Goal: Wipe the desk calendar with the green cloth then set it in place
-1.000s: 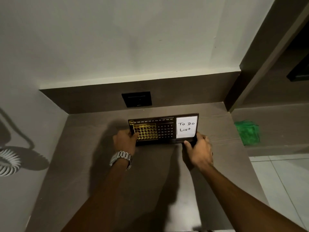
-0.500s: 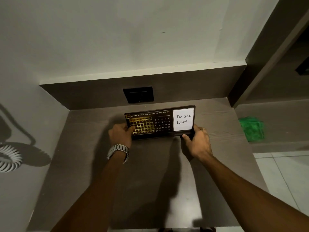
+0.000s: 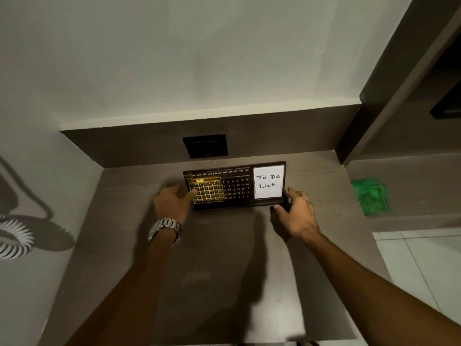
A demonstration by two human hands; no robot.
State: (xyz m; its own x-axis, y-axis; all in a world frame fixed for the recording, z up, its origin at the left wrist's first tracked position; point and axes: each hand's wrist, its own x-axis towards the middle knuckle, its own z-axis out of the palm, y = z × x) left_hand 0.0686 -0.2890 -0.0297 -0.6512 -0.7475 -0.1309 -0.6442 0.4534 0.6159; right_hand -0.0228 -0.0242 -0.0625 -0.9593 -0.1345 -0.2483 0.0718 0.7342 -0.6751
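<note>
A brown counter [image 3: 224, 270] fills the alcove, walled at the back and on the left. On it stands the desk calendar [image 3: 234, 187], dark and wide, tilted back so that its face shows, well forward of the black wall plate [image 3: 205, 145] behind it. A white card [image 3: 268, 181] reading "To Do List" sits in its right end, just beyond the right fingers [image 3: 290, 193].

The left hand [image 3: 172, 201], with a metal watch [image 3: 166, 227] on its wrist, lies at the calendar's left end; its fingers [image 3: 190, 194] are loosely spread and the fingertips touch the gold grid on the face, closed on nothing. The right hand [image 3: 296, 213] is at the lower right corner, fingers half open and curved around the corner of the base; whether they grip it or only touch it cannot be told.

The green cloth [image 3: 371, 197] lies crumpled on a lower ledge [image 3: 411, 191], well to the right of the right fingers and apart from both hands.
</note>
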